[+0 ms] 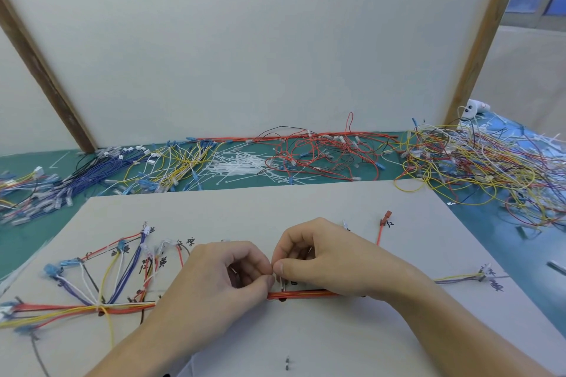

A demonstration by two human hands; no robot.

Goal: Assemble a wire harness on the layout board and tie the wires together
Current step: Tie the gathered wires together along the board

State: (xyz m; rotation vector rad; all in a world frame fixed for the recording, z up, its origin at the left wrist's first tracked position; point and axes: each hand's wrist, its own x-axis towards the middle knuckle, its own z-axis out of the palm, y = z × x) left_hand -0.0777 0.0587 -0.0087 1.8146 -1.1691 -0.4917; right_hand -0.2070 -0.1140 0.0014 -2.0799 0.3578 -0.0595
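A grey layout board [306,205] with handwritten marks lies in front of me. A wire bundle [303,294] of red, yellow, blue and white wires runs across it, fanning out at the left [101,272] to blue terminals. My left hand [214,278] and my right hand [324,257] meet fingertip to fingertip just above the bundle's middle. Between their thumbs and forefingers they pinch a thin white cable tie [279,280] that stands at the bundle. A single red wire with a red terminal [386,217] rises at the upper right.
Behind the board, on the green table, lie piles of blue wires [92,171], yellow-white wires [177,165], loose white cable ties [235,167], red wires [321,156] and a big mixed tangle [477,165]. A white panel with wooden posts [43,70] stands at the back.
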